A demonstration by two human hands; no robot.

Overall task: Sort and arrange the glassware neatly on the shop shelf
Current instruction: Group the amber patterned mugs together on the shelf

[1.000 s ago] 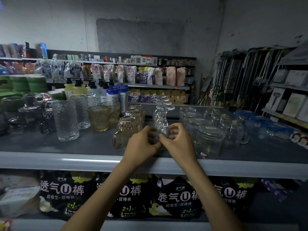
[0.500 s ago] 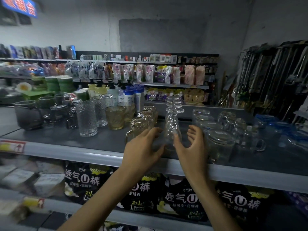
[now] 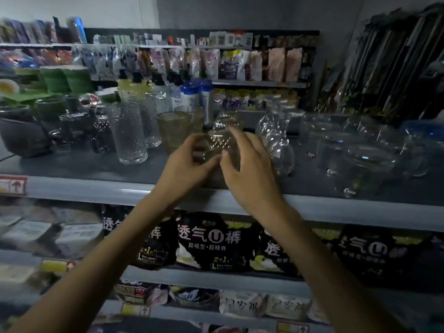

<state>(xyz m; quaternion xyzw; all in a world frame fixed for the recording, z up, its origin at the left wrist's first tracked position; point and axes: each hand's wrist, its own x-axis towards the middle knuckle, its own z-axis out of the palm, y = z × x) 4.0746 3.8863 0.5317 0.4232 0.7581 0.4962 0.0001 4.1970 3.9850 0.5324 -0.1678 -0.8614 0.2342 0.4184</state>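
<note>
Head view: both hands meet on one dimpled glass cup (image 3: 222,140), faintly amber and see-through, standing near the front of the grey shop shelf (image 3: 96,188). The left hand (image 3: 185,164) has its fingers curled round the cup's near left side, thumb reaching in low. The right hand (image 3: 249,169) cups the other side, fingers a little spread over the glass, thumb at the front.

An amber tumbler (image 3: 173,131) stands just left of the cup, with tall clear ribbed tumblers (image 3: 128,138) beyond it and dark glass mugs (image 3: 21,135) further left. Upturned stemmed glasses (image 3: 281,145) stand just right, then clear mugs (image 3: 355,169).

Black packs (image 3: 211,241) fill the shelf below. Pump bottles (image 3: 134,87) and hanging pouches (image 3: 228,63) line the far racks under a grey wall.

The light is dim and the picture smeared. The hands cover the cup's base, and I cannot make out a handle.
</note>
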